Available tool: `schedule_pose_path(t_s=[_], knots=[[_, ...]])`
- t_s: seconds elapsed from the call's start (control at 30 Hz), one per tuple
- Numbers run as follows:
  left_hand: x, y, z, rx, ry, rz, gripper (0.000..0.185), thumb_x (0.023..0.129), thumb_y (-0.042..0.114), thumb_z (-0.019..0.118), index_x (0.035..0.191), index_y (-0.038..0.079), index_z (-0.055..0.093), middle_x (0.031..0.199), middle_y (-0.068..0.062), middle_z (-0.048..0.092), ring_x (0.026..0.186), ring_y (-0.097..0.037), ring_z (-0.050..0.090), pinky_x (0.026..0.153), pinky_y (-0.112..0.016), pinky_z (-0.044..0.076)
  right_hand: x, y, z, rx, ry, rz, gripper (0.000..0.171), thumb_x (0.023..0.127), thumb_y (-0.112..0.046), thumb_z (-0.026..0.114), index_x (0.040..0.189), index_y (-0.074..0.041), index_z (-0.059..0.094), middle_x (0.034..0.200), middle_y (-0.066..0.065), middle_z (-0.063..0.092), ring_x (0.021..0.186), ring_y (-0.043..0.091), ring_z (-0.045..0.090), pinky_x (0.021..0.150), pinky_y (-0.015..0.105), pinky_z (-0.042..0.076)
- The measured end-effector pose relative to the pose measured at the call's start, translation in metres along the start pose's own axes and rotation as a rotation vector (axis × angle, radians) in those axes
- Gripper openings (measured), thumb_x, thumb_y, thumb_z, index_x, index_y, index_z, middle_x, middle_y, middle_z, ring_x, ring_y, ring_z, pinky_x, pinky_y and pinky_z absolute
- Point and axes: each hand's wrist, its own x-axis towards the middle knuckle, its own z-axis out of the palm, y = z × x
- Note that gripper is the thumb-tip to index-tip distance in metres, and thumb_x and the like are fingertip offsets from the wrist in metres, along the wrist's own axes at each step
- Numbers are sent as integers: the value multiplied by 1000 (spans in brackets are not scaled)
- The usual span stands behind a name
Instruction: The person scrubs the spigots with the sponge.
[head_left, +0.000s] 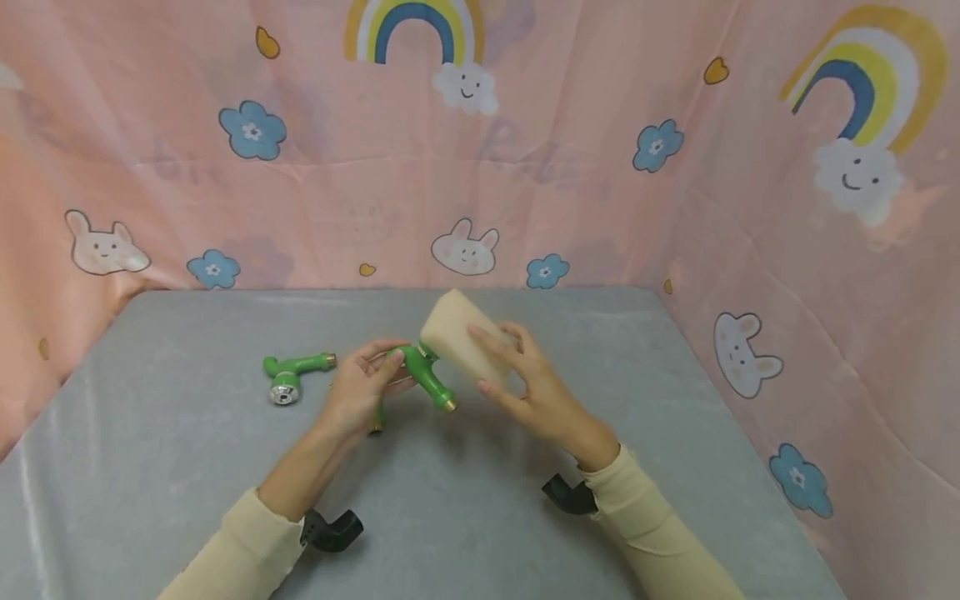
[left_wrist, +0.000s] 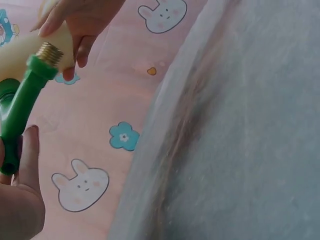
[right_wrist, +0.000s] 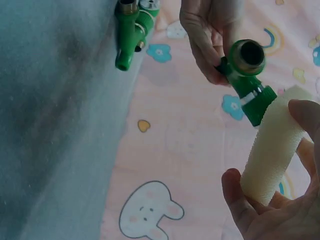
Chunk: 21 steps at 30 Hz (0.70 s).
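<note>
My left hand [head_left: 365, 379] pinches a green tap [head_left: 426, 379] above the table, its brass-threaded end [left_wrist: 50, 52] pointing away from the palm. A cream-coloured sponge block [head_left: 465, 337] is gripped between the thumb and fingers of my right hand [head_left: 536, 383]. One end of the sponge meets the tap's wide end, as the right wrist view also shows with the sponge [right_wrist: 275, 145] against the tap [right_wrist: 247, 82]. Below my left hand, a second green tap [head_left: 377, 423] lies mostly hidden.
Another green tap [head_left: 300, 367] with a chrome end lies on the grey cloth-covered table [head_left: 465, 517], left of my hands. Black curved pieces [head_left: 333, 531] stick out at both wrists. A pink patterned curtain [head_left: 360, 183] surrounds the table's back and sides.
</note>
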Motion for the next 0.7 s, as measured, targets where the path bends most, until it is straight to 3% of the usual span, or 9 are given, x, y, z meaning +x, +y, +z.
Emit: schedule_pose_path(t_s=[0.13,0.33,0.5,0.7], knots=[[-2,-3,2,-75,-24,-40,22,107,13,50,126,2,55,100,10,75,96,-6,73,95,-25,58,-1,-3,6,-20,32,4,66,94,-16,73,153,-22,45,147,23,37,119,38,56,93,52,52],[-5,-1,6,-200,-42,-84,23,100,-3,57,111,17,62,100,11,72,101,-3,70,106,-26,52,-3,-4,10,-59,64,21,72,91,-18,77,154,-23,44,149,24,35,120,41,56,93,55,54],[-7,0,7,-238,-56,-124,16,103,10,57,101,22,67,104,13,71,109,-3,67,119,-34,41,-3,-3,12,-33,73,15,72,90,-15,78,154,-22,45,148,23,35,117,39,57,89,52,55],[-8,2,6,-252,-139,-142,13,107,29,46,111,22,56,108,11,71,111,-11,69,107,-30,51,-1,-4,14,-31,80,-23,71,88,-14,79,152,-21,48,147,24,36,113,36,57,85,51,57]])
